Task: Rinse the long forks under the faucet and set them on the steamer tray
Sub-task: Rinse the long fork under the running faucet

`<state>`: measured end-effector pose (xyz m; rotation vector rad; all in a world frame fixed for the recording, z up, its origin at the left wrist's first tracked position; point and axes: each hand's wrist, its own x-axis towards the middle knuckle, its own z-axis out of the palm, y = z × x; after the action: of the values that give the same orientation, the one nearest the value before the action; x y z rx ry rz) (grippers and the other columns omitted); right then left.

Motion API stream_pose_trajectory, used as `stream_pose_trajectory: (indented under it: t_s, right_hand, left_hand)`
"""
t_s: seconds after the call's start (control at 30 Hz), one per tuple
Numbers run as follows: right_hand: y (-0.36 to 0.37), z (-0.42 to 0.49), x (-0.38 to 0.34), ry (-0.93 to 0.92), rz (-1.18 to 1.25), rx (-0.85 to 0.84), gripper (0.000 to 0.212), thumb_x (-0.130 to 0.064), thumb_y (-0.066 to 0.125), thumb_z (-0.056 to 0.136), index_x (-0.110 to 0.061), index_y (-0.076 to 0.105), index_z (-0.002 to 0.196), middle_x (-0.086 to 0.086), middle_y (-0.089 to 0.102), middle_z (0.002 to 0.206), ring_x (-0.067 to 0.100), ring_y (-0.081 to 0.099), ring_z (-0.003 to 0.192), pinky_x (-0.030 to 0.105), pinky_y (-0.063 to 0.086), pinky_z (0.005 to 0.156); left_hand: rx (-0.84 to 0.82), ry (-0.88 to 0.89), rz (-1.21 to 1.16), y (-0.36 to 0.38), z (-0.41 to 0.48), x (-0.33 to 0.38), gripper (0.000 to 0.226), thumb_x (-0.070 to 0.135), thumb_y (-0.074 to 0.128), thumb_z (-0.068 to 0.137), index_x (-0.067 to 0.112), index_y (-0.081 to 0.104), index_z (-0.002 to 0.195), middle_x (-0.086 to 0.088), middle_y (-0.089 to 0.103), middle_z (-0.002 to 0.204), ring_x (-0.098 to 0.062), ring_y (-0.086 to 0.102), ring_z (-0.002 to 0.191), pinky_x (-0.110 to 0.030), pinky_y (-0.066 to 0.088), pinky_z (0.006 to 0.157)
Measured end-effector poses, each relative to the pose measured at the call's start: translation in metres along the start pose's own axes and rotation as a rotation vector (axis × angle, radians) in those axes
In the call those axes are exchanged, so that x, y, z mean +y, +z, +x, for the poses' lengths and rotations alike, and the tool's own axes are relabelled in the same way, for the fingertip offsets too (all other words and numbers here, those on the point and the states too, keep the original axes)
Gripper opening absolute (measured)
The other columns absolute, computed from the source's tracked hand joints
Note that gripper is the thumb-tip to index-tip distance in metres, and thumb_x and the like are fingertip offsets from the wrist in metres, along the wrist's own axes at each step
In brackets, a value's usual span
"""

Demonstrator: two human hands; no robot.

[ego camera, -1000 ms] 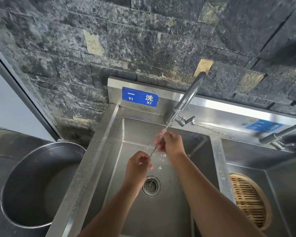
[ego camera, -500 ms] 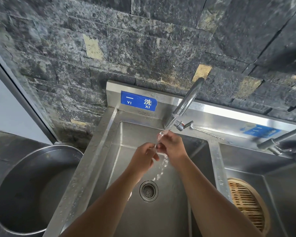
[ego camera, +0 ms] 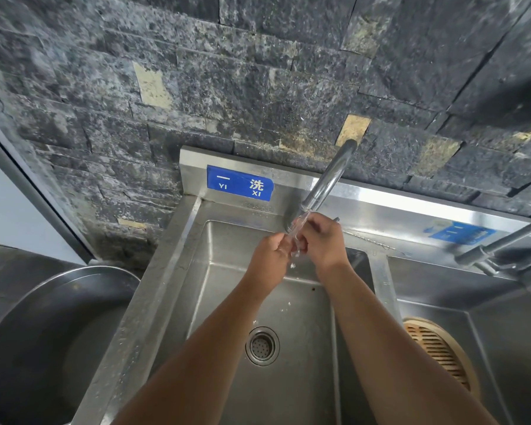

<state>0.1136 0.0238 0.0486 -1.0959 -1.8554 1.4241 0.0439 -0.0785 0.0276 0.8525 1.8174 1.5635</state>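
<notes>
My left hand [ego camera: 269, 259] and my right hand [ego camera: 324, 240] are pressed together right under the spout of the faucet [ego camera: 328, 182], with running water falling between them. Both are closed around a thin metal long fork [ego camera: 295, 237], almost wholly hidden by my fingers and the water. The round bamboo steamer tray [ego camera: 439, 351] lies in the right-hand sink basin, partly hidden by my right forearm.
The steel left basin [ego camera: 288, 394] has a round drain [ego camera: 261, 345] below my hands. A large steel pot [ego camera: 43, 338] stands on the left. A second faucet [ego camera: 500, 246] reaches in from the right. A dark stone wall backs the sink.
My left hand has risen from low over the drain to meet my right hand just under the spout. The fork, seen slanted between the hands earlier, is now mostly covered.
</notes>
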Motion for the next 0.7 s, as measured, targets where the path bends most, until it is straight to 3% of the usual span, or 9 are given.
stream_pose_trajectory:
  t_s: [0.1,0.3,0.4,0.53,0.7]
  right_hand:
    - [-0.005,0.005,-0.008,-0.001,-0.004,0.056,0.026,0.004,0.052,0.091,-0.005,0.058,0.067,-0.006,0.051,0.044,0.011,0.043,0.038,0.024,0.039,0.042]
    - [-0.022,0.012,-0.03,0.05,0.072,0.17,0.029,-0.002,0.055,0.097,-0.015,0.065,0.074,-0.011,0.056,0.045,0.002,0.044,0.038,0.017,0.041,0.039]
    - [-0.041,0.024,-0.043,0.027,0.087,0.232,0.028,-0.003,0.058,0.097,-0.015,0.068,0.074,-0.003,0.058,0.055,0.005,0.043,0.036,0.02,0.038,0.035]
    - [-0.044,0.029,-0.045,-0.022,0.022,0.196,0.03,-0.002,0.057,0.096,-0.014,0.066,0.07,-0.001,0.055,0.053,0.01,0.041,0.035,0.021,0.038,0.037]
    - [-0.056,0.038,-0.057,-0.044,0.079,0.248,0.028,-0.007,0.057,0.098,-0.016,0.069,0.075,-0.006,0.057,0.051,0.008,0.045,0.041,0.022,0.042,0.041]
  left_hand:
    - [-0.026,0.022,0.001,0.001,-0.002,0.002,0.036,0.014,0.045,0.102,0.017,0.054,0.068,0.0,0.049,0.057,-0.013,0.042,0.051,-0.024,0.035,0.053]
    - [-0.035,0.058,0.192,-0.003,-0.004,-0.005,0.027,0.008,0.044,0.099,0.014,0.053,0.074,0.008,0.048,0.062,-0.013,0.044,0.058,-0.025,0.035,0.056]
    - [-0.055,0.072,0.276,-0.005,-0.018,-0.018,0.03,0.009,0.041,0.098,0.019,0.051,0.072,0.007,0.052,0.063,-0.007,0.045,0.056,-0.019,0.034,0.053]
    - [0.006,0.129,0.336,-0.014,-0.023,-0.029,0.026,0.012,0.042,0.099,0.016,0.055,0.077,0.008,0.056,0.065,-0.01,0.051,0.058,-0.026,0.039,0.059]
    - [-0.052,0.103,0.276,-0.018,-0.018,-0.026,0.029,0.009,0.042,0.097,0.021,0.054,0.074,0.011,0.052,0.059,0.004,0.048,0.049,-0.012,0.032,0.049]
